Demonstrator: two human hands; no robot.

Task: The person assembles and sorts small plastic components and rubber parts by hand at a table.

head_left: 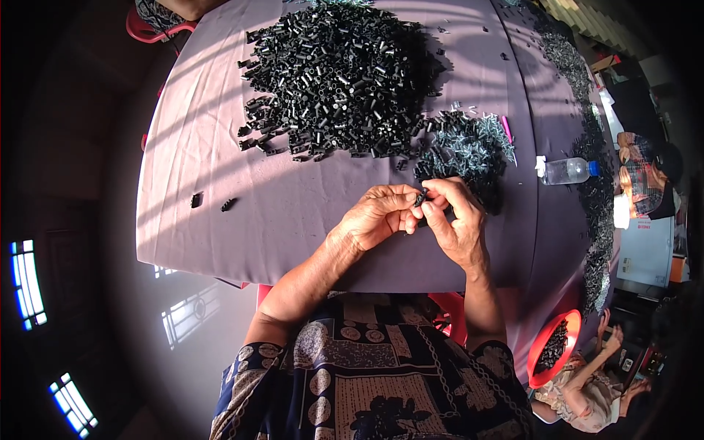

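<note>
**One black piece between both grips, loose parts lying all around**

I am working on a single small black piece (420, 198), and it is sitting between my fingertips just over the near part of the cloth-covered worktop (293, 253). Judging by how things are lying, I am partway through: this one piece is looking unfinished, since both hands are busy on it. A large heap of black parts (337, 81) is spreading across the far side, and a smaller mixed pile of black and pale, shiny bits (473, 143) is lying just beyond my right hand. Whether the large heap is holding finished pieces or ones awaiting handling, I am not able to tell. Two separate black pieces (229, 204) are lying well apart on the left; whether they are done or set aside is not showing either. With so many parts lying loose, I am guessing that plenty is left.

My left grip (372, 218) is closing thumb and finger on one side of the piece, nearly together, with only its thickness between them. My right grip (460, 224) is pinching it from the other side, thumb and forefinger clamping it. My fingertips are hiding most of the piece, so its details are staying unclear.
</note>
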